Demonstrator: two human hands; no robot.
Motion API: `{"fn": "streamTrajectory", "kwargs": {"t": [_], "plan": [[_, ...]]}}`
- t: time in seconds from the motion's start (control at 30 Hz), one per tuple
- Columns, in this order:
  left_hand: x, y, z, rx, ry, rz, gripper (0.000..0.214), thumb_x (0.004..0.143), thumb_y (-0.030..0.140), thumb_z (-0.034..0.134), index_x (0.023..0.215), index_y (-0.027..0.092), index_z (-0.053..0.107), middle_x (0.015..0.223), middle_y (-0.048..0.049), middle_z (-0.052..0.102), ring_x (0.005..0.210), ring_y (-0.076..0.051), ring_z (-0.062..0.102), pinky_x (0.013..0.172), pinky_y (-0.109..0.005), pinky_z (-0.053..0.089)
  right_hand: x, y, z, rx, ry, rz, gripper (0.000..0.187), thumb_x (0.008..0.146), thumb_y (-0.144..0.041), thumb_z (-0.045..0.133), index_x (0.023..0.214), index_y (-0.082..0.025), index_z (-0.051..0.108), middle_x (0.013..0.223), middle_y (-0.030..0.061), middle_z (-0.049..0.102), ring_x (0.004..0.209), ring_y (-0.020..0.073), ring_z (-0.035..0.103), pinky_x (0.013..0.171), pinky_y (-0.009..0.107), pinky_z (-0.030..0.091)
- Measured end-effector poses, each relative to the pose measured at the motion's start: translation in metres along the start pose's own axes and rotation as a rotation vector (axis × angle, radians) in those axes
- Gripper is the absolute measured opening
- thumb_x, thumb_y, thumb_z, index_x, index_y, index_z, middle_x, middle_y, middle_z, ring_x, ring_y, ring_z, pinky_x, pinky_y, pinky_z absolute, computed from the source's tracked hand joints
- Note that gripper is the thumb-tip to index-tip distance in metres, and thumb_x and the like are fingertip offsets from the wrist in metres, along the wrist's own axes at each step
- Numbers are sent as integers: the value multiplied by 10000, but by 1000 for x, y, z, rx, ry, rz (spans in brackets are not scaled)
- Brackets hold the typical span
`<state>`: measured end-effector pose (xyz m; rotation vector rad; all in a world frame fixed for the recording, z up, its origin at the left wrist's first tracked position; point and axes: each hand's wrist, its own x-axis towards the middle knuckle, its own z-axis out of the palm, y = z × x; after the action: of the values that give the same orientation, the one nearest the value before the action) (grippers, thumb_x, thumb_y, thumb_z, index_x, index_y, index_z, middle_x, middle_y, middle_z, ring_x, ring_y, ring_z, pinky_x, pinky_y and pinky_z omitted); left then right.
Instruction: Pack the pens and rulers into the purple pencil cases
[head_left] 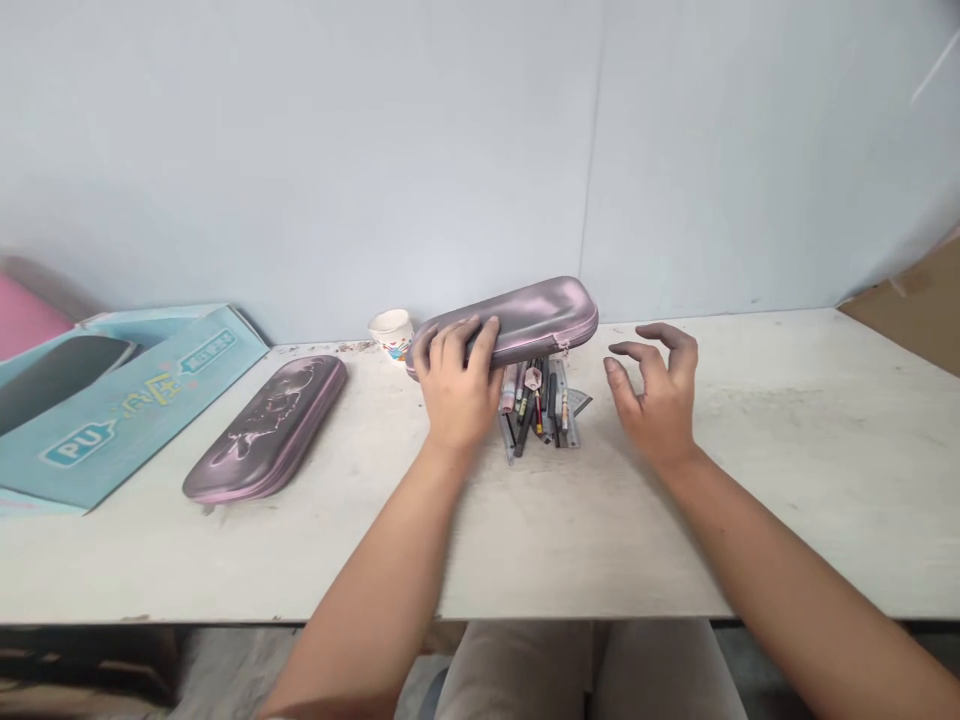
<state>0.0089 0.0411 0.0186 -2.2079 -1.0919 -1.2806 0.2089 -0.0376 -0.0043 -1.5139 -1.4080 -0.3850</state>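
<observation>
My left hand (459, 385) grips a shiny purple-grey zip pencil case (532, 312) near its left end. The case is held tilted above the table, its right end higher, and its zip looks closed. Below it lies a pile of pens and pencils (534, 405) with clear rulers (574, 425) among them; the case hides the pile's far part. To the right of the pile, my right hand (660, 395) hovers with fingers curved and apart, holding nothing. A second pencil case (266, 430), similar in colour and with a dark printed picture, rests on the table at the left.
A white paper cup (391, 332) with a coloured print stands by the wall, behind my left hand. At the far left is an open light-blue cardboard box (150, 400) with dark and pink things in it. A brown cardboard box (911, 305) sits at the right edge of the whitish table (585, 550).
</observation>
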Motion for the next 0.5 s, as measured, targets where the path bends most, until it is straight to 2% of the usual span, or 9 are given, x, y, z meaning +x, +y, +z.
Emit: {"fn": "streamTrajectory", "kwargs": {"t": [0.2,0.37,0.5], "plan": [[-2,14,3,30,-56,92,380,842,271,486,1221,267,519,1207,-73,563,1177,-232,460,1088,-467,167,-2,-14,6,-94,-72,-19,250,823,-443,474,887,-231,588,1169,110,435,1191,306,348,965,509,293],[-3,18,3,-23,-96,66,395,844,233,471,1234,284,509,1230,-67,552,1197,-233,444,1101,-482,123,-3,-14,7,-99,-22,-53,188,841,-318,430,883,-221,586,1152,111,438,1167,273,376,959,485,311],[-3,15,4,-14,-88,58,434,830,159,441,1240,289,501,1250,-56,540,1215,-224,423,1112,-483,70,-3,-15,4,-78,-49,-75,167,815,-284,438,868,-237,589,1127,95,435,1150,269,391,946,496,323]]}}
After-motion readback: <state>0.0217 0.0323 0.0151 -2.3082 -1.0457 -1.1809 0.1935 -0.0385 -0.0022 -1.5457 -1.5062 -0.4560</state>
